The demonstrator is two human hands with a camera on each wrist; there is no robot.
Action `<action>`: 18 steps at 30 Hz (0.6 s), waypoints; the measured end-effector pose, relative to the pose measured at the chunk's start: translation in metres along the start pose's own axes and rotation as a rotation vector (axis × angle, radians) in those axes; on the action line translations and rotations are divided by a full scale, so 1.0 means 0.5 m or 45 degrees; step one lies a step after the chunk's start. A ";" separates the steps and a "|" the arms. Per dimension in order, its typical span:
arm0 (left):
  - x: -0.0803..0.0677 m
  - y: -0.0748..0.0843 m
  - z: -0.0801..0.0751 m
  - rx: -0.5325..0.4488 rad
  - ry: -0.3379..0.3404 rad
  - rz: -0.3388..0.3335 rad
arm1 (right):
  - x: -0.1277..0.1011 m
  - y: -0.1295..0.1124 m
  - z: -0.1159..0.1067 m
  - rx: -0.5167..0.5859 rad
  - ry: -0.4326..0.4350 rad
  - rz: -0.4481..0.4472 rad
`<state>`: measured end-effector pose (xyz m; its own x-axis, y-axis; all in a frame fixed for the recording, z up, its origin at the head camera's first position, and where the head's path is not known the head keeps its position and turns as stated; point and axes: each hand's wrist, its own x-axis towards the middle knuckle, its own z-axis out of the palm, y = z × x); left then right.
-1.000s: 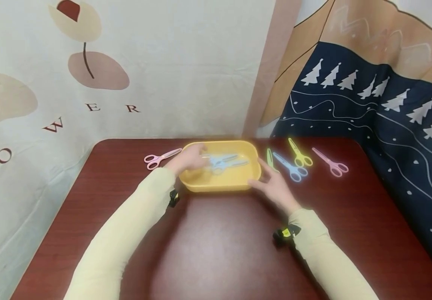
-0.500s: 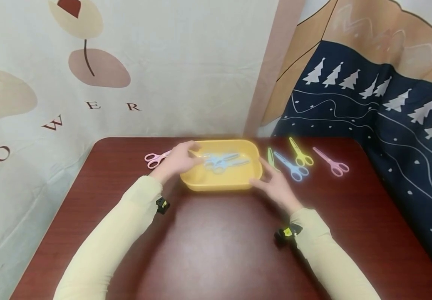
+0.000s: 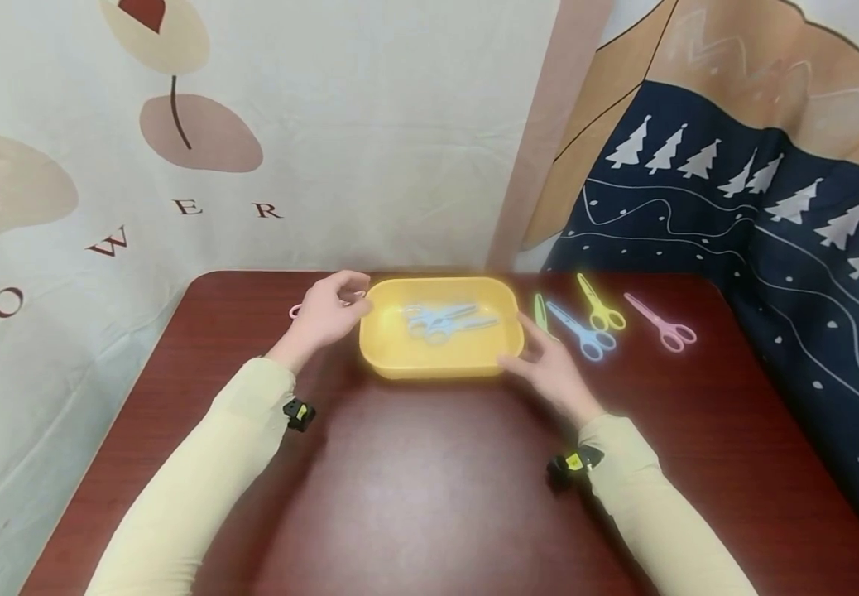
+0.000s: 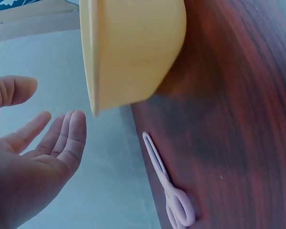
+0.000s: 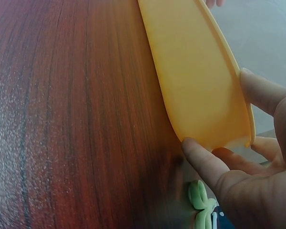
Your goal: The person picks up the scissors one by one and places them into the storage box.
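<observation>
a home-like craft corner: printed cloth backdrops (image 3: 370, 141) hang behind a small wooden table (image 3: 437, 463)

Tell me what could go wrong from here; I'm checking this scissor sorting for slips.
The left hand hovers open above the pink scissors, hiding them from the head view, so a grab may fumble. The right hand touches the yellow tray beside the green scissors; a nudge could shift either.
</observation>
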<state>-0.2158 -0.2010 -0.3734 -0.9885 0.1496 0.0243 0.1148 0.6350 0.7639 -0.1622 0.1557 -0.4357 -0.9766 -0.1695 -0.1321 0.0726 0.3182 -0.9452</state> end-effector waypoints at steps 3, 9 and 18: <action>-0.004 -0.011 -0.009 -0.002 0.016 -0.026 | -0.001 -0.001 0.000 0.017 -0.001 0.001; -0.013 -0.037 -0.025 -0.013 0.051 -0.049 | 0.003 0.004 0.002 0.015 0.006 -0.003; -0.025 -0.081 -0.053 0.060 0.137 -0.111 | 0.002 0.004 0.000 -0.011 0.015 0.002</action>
<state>-0.2110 -0.2485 -0.3874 -0.9995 0.0117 0.0304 0.0302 0.6775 0.7349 -0.1631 0.1561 -0.4377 -0.9788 -0.1584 -0.1298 0.0721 0.3266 -0.9424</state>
